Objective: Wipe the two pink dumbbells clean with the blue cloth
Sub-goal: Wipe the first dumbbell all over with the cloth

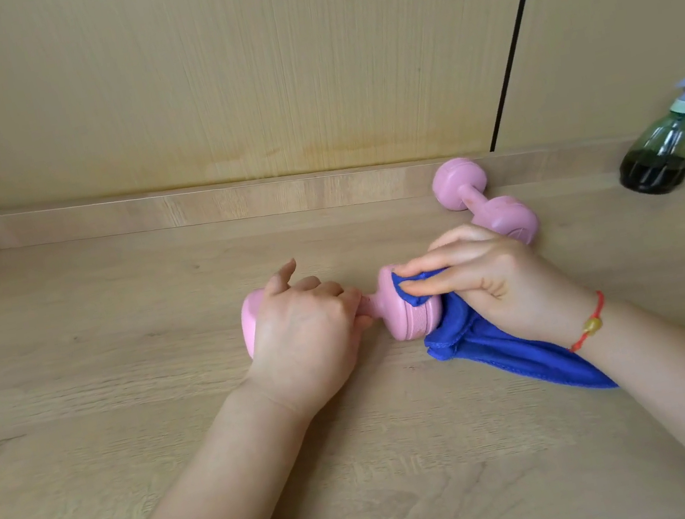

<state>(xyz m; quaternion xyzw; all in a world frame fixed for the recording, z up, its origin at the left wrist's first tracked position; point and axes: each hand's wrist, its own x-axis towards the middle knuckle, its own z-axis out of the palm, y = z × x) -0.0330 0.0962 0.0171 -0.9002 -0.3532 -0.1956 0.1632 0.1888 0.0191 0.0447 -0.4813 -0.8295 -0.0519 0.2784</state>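
Gripped the near pink dumbbell (pixel 410 316) by its handle, left hand (pixel 306 334) curled round it. Pressed the blue cloth (pixel 507 349) onto that dumbbell's right head with the right hand (pixel 485 275), thumb and fingers pinching the fabric, loose end trailing on the worktop (pixel 125 389). Saw farther back the second pink dumbbell (pixel 481 200) lying by the wall ledge (pixel 184 204), a spray bottle (pixel 660 153) at far right

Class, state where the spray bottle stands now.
In the head view, the spray bottle stands far right on the table, right of the free pink dumbbell.
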